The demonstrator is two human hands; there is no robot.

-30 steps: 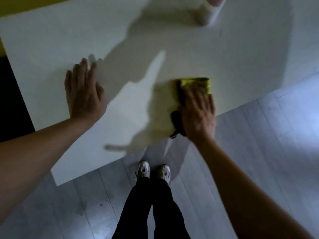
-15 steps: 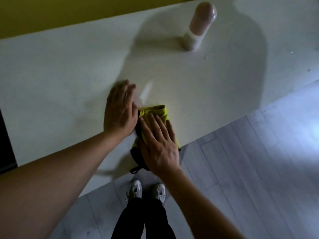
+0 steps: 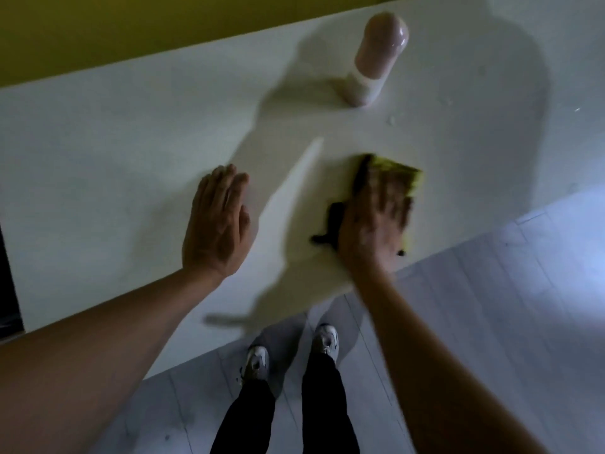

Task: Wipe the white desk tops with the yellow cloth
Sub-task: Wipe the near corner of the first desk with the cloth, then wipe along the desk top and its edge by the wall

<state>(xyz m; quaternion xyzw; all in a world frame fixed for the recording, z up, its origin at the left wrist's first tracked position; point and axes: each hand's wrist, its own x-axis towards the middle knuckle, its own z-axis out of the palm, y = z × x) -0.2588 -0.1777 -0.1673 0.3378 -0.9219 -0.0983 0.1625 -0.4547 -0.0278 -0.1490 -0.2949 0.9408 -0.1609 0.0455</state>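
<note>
Right hand (image 3: 373, 221), blurred, fingers spread flat on yellow cloth (image 3: 397, 172) at centre of white desk top (image 3: 98, 165); left hand (image 3: 217, 224) flat beside it, fingers pressed together; pink bottle (image 3: 376, 60) upper right.

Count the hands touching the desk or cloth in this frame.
2. The left hand lies flat on the bare desk. The right hand, blurred, presses the cloth near the desk's front edge. No other hands are visible.

home or office: white desk (image 3: 98, 152), plank floor (image 3: 491, 306)
</note>
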